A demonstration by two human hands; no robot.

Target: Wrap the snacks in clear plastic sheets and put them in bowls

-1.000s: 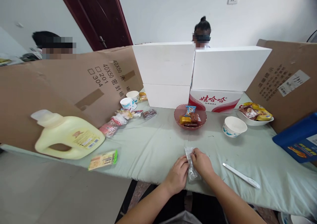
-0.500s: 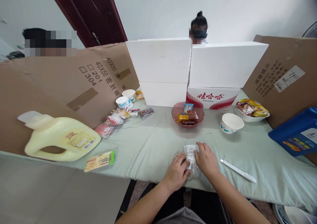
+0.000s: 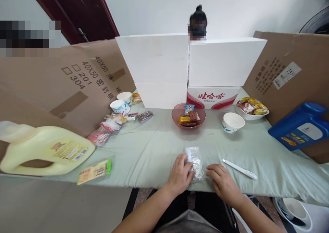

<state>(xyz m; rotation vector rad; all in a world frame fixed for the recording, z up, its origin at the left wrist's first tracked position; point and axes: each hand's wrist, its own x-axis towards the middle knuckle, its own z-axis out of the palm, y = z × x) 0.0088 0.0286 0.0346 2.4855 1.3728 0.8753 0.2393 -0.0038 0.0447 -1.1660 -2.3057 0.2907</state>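
A small clear plastic bag (image 3: 194,161) lies flat on the pale green tablecloth (image 3: 154,150) near the front edge. My left hand (image 3: 181,175) rests on the bag's left side, fingers pressing its edge. To the right of the bag, just apart from it, my right hand (image 3: 224,183) lies on the cloth with its fingers loosely apart and nothing in it. A white pen-like tool (image 3: 240,169) lies just right of my right hand.
A pink bowl of snacks (image 3: 188,116), a white paper bowl (image 3: 232,122) and a white dish of snacks (image 3: 252,107) stand behind. Yellow jug (image 3: 43,150) and snack packets (image 3: 110,123) at left, blue jug (image 3: 300,126) at right. Cardboard and white boxes wall the table; a person sits beyond.
The bag went from held upright between both hands to lying flat on the cloth. My right hand has let go and slid right; my left hand stays on the bag.
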